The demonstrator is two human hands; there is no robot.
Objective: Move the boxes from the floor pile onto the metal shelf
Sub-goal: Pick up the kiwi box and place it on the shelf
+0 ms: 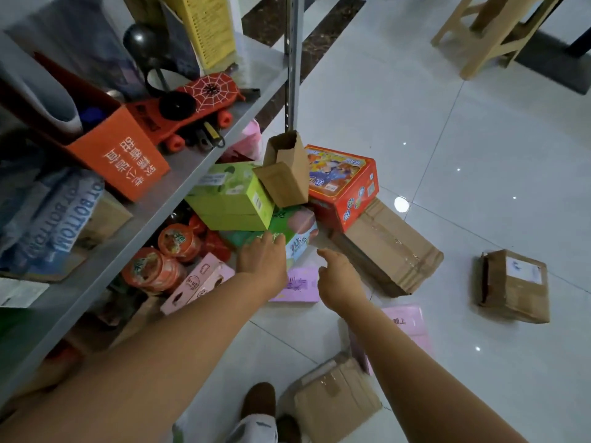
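Left hand (263,260), fingers spread, is extended over teal box (300,231); right hand (339,276), fingers loose, is held at its 5 o'clock; metal shelf (256,68) is seen at 10 o'clock

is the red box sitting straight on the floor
No, the red box lies tilted on top of a large brown taped carton, not on the floor.

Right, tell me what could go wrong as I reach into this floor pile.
The left hand and right hand reach toward the low green box; pulling it could topple the lime-green box and open cardboard box resting above. The red box sits tilted on a brown carton and may slide. The taped carton beside your shoe could trip you.
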